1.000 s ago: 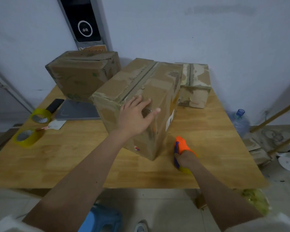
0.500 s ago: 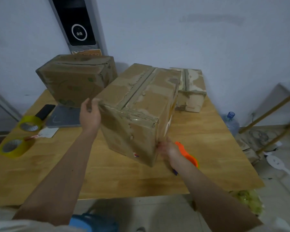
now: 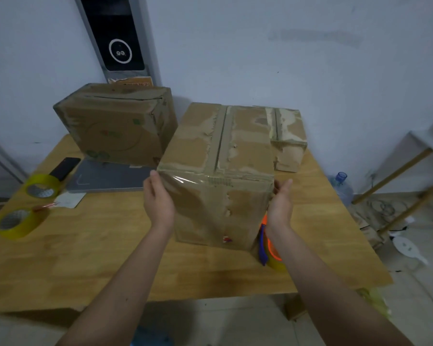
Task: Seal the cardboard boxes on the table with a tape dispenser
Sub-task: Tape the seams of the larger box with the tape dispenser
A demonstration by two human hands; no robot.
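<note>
From the head camera, I see both hands flat against the near cardboard box (image 3: 220,176), which stands on the desk (image 3: 85,245): the left hand (image 3: 158,203) presses its left side and the right hand (image 3: 280,206) its right side, fingers straight, so each grip is released rather than clenched, squeezing the box between the palms. The box's top seam runs straight away from me, its long axis pointing from the hands toward the wall, and old tape covers it. The tape dispenser (image 3: 268,243), orange and blue, lies on the desk just under the right wrist, beside the box's near right corner, so I judge the right hand is the nearer one to fetch it. Two more boxes stand beyond: one (image 3: 115,126) up-left of the left hand, a smaller one (image 3: 288,136) past the right hand. Two tape rolls (image 3: 18,221) lie well to the left.
</note>
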